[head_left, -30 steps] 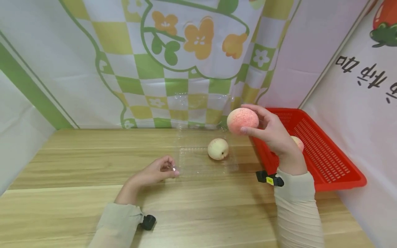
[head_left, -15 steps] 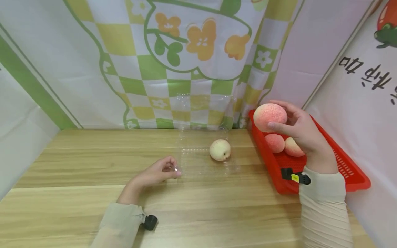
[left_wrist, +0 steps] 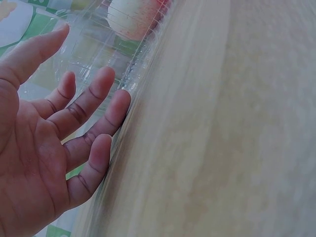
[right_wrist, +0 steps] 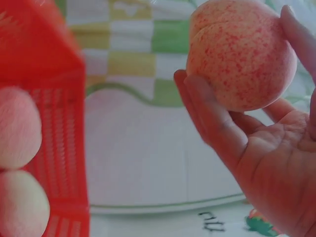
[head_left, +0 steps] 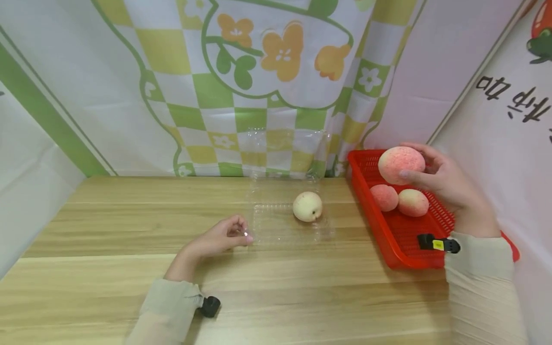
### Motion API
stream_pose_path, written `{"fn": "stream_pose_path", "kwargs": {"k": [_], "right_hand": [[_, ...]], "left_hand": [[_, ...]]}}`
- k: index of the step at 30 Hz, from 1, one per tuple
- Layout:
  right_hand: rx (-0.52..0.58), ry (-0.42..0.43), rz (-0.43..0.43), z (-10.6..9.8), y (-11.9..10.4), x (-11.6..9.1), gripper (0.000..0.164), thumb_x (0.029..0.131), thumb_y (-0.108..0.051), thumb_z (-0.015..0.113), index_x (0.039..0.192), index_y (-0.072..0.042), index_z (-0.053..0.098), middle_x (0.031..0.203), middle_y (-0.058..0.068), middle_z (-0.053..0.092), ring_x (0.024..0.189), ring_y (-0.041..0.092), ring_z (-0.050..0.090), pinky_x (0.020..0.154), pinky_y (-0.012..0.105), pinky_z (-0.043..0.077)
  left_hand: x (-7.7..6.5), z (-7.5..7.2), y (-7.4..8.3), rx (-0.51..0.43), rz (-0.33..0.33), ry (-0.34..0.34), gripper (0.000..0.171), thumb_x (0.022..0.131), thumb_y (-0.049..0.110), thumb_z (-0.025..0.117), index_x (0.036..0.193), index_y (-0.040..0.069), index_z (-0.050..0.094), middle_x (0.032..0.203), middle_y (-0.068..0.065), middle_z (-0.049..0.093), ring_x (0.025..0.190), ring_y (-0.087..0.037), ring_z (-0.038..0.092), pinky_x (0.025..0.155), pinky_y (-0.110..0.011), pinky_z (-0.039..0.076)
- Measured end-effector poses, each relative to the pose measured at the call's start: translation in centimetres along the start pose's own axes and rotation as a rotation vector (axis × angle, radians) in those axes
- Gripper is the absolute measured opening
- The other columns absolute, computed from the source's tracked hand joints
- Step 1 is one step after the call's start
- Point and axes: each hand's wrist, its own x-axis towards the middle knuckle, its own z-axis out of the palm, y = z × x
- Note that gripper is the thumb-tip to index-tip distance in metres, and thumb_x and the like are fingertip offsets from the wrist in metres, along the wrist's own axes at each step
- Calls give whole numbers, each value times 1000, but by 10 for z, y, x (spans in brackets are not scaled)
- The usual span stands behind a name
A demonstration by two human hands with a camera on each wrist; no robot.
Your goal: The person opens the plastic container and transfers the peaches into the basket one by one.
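In the head view my right hand [head_left: 448,179] holds a pink-and-cream peach [head_left: 402,165] above the red basket, thumb on the near side. The right wrist view shows that speckled peach [right_wrist: 242,54] cradled between thumb and fingers. My left hand [head_left: 220,237] rests on the table at the left edge of a clear plastic clamshell box [head_left: 271,225], whose lid stands raised behind. In the left wrist view its fingers are loosely bent at the box edge, the thumb [left_wrist: 34,54] spread apart from them. A pale peach [head_left: 307,207] sits in the right part of the box.
The red plastic basket [head_left: 384,239] stands on the right of the wooden table [head_left: 276,292]. In it lie a pink peach [head_left: 384,198] and a cream-pink peach [head_left: 413,202]. A checked, flowered curtain [head_left: 211,115] hangs behind the table.
My right hand has carried the peach rightward, from beside the clear box to over the red basket, exposing the two peaches there. My left hand has stayed at the box edge.
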Motion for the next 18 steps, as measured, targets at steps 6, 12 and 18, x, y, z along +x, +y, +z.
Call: {"fn": "stream_pose_path", "kwargs": {"k": [6,12,18], "right_hand": [[-73,-25,3,-15,16,4,54,94,-2,64,143,-17,48,115,-15,64,98,3,62,80,16,53],[-179,-69,59,-26,26,3,54,95,-7,65,144,-18,46,112,-19,63,96,3,63,79,19,55],[-241,-134,122,-34,37,3,58,93,-12,68,145,-14,43,111,-16,63,97,7,63,80,24,56]], "left_hand": [[0,1,1,-1,2,-3,27,94,19,68,105,3,48,98,-8,59,93,-20,60,81,-36,52],[0,-1,3,6,3,-2,27,95,19,67,105,4,47,101,-8,59,96,-20,59,84,-37,50],[0,-1,1,10,1,-7,27,95,21,67,104,4,48,100,-9,60,94,-21,60,83,-37,50]]}}
